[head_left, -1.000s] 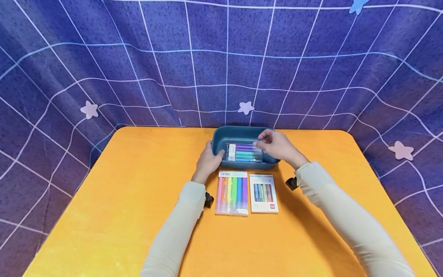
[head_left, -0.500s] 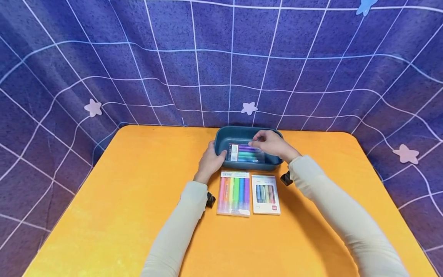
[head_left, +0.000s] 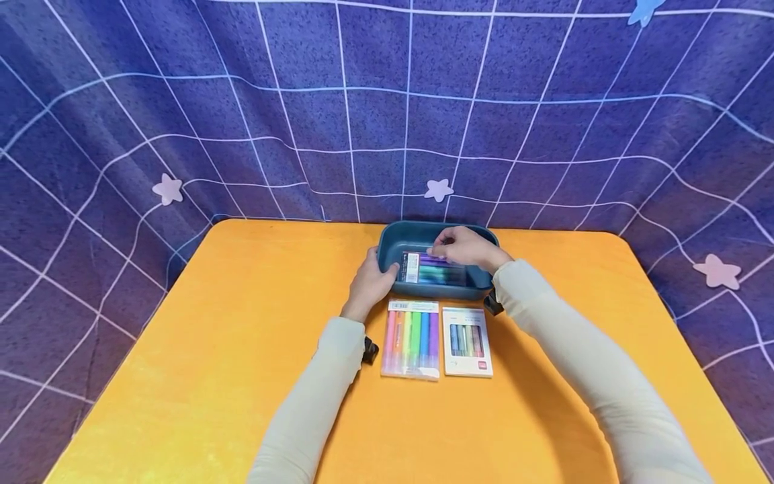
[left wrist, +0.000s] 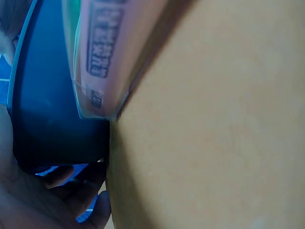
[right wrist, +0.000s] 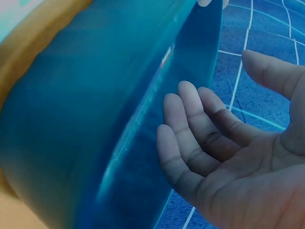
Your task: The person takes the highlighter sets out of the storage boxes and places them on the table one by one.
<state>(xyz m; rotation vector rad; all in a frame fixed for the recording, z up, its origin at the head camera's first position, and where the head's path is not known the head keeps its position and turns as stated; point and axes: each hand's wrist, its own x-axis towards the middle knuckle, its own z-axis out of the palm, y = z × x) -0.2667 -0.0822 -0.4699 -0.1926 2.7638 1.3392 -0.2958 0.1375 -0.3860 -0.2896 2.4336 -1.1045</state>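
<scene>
A dark teal plastic bin (head_left: 413,232) stands near the table's back edge. At its left end my left hand (head_left: 370,282) grips the wall, thumb on the rim and fingers outside. Inside the bin lies a clear pack of purple, green and blue pens (head_left: 440,270), with a barcode label on its left. Over the bin's right half hovers my right hand (head_left: 462,247), partly covering the pack's back edge. In the right wrist view this hand (right wrist: 224,143) has loosely bent fingers, thumb apart, and nothing between them.
In front of the bin, a clear pack of rainbow-coloured markers (head_left: 413,341) lies beside a white windowed box (head_left: 468,343) with coloured sticks. Both rest on the yellow-orange table (head_left: 254,323). A blue gridded curtain (head_left: 302,121) with stars hangs behind.
My right hand has shifted left over the bin. The left hand keeps its grip on the bin's end. The whole head view has slid slightly; the packs lie as before.
</scene>
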